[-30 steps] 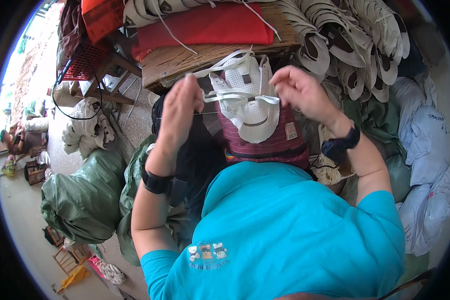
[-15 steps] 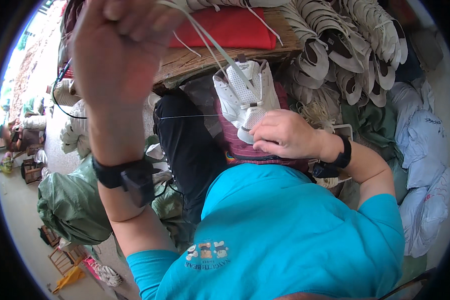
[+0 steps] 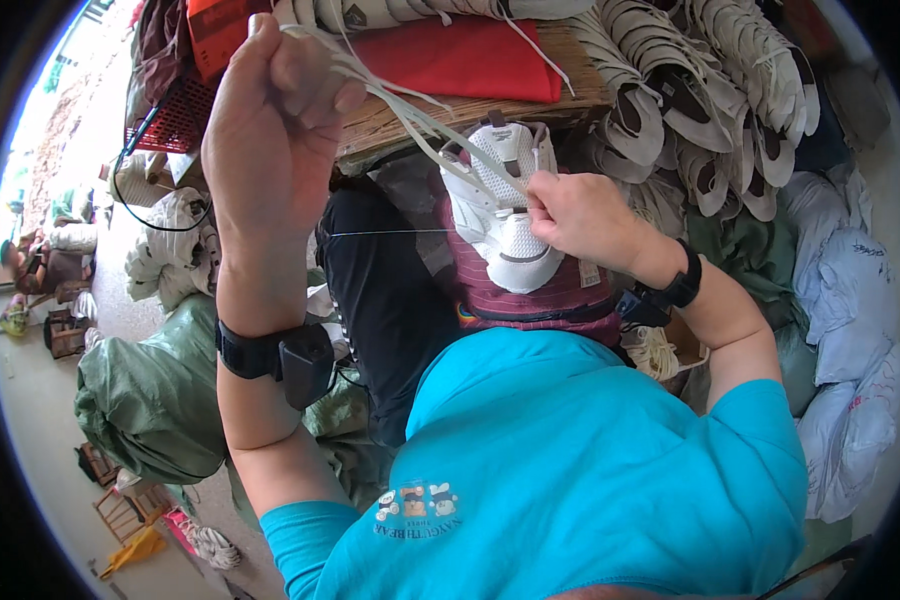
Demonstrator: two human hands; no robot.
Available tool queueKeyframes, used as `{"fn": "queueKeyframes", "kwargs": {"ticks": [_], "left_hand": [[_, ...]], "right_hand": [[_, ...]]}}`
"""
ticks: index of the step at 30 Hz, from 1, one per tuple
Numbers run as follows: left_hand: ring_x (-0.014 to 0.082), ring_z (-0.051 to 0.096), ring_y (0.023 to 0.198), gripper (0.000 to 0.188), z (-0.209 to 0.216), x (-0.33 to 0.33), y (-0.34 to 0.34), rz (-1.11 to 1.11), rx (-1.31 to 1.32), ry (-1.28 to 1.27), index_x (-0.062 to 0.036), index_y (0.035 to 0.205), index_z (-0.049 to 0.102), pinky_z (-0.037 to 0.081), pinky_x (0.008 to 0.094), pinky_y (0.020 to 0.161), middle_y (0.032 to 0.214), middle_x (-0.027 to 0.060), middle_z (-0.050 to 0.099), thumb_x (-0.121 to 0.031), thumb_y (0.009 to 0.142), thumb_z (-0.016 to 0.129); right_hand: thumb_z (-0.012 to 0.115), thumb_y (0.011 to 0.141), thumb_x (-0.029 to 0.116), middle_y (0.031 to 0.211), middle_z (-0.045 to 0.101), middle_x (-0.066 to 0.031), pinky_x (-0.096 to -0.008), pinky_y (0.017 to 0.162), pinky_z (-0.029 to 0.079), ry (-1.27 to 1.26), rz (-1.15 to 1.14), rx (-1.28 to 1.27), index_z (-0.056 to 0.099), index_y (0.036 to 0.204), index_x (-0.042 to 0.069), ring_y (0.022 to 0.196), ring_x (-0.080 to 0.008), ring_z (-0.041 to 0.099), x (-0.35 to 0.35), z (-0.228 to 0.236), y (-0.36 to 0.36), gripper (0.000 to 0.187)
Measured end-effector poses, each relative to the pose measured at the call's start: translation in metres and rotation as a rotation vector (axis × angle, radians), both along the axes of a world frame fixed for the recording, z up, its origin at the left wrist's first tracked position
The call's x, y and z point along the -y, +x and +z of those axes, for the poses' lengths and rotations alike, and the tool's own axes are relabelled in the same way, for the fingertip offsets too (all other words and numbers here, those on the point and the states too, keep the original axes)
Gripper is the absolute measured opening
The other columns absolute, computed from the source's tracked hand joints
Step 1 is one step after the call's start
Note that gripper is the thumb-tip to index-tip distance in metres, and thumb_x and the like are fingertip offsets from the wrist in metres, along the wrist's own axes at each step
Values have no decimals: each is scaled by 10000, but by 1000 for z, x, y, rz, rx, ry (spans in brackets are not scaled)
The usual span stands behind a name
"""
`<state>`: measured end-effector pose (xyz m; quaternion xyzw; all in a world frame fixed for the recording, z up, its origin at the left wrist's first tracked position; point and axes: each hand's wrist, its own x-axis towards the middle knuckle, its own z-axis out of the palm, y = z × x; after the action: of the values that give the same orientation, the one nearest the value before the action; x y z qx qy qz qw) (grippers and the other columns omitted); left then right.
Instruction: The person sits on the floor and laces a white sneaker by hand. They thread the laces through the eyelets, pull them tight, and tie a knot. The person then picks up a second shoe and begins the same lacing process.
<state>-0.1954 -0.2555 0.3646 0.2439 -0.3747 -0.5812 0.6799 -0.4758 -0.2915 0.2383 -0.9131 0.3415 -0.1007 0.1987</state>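
A white mesh shoe upper [image 3: 518, 262] lies toe toward me on a maroon striped cloth [image 3: 570, 300] over my lap. White shoelaces [image 3: 420, 122] stretch from its eyelets up and left to my left hand [image 3: 275, 120]. That hand is raised high, its fingers curled closed round the laces, with loose ends trailing beside it. My right hand [image 3: 588, 222] is closed in a pinch at the right eyelet edge of the upper, where a lace meets the fingertips. Whether the fingertips also grip that lace is hidden.
Ahead stands a wooden bench [image 3: 370, 135] with a red cloth [image 3: 460, 62] on it. Stacked shoe uppers [image 3: 670, 85] hang at the far right, above white sacks [image 3: 845, 300]. A green sack [image 3: 150, 390] and a red basket [image 3: 178, 118] are at the left. A thin thread [image 3: 390, 232] crosses my dark trouser leg.
My right hand has moved up from the toe to the eyelet edge, uncovering the toe. My left hand has shifted slightly right and lower, with the laces still in it.
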Motion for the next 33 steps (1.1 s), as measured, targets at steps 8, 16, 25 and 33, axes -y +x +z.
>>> {"fn": "queueKeyframes", "kwargs": {"ticks": [8, 16, 25, 33], "left_hand": [[104, 314, 614, 341, -2, -18, 22, -1, -104, -48, -84, 783, 446, 354, 298, 683, 707, -4, 353, -245, 1079, 393], [188, 524, 827, 278, -48, -37, 82, 431, -207, 177, -40, 993, 617, 430, 369, 828, 979, 79, 606, -233, 1058, 427], [148, 372, 562, 269, -195, -91, 248, 287, -591, 346, -72, 802, 501, 337, 311, 599, 623, 6, 384, -171, 1031, 400], [130, 291, 501, 366, -198, -118, 260, 597, -479, 548, -8, 901, 575, 277, 303, 509, 599, -2, 366, -261, 1047, 354]], "right_hand": [[665, 870, 160, 867, 667, -132, -370, 726, 527, -271, 79, 496, 603, 1136, 39, 785, -295, 652, -21, 1, 46, 299], [538, 1014, 191, 722, 541, 49, -223, 681, 464, 1010, -9, 928, 671, 960, 42, 643, -41, 467, 31, 26, 23, 206], [556, 1018, 231, 609, 383, 79, -284, 722, 461, 1308, -268, 1153, 625, 887, 45, 575, -59, 395, 45, 8, -30, 237], [502, 1024, 125, 628, 388, 64, -274, 677, 443, 1251, -641, 1576, 507, 1148, -23, 552, -76, 404, 100, -7, -117, 194]]}}
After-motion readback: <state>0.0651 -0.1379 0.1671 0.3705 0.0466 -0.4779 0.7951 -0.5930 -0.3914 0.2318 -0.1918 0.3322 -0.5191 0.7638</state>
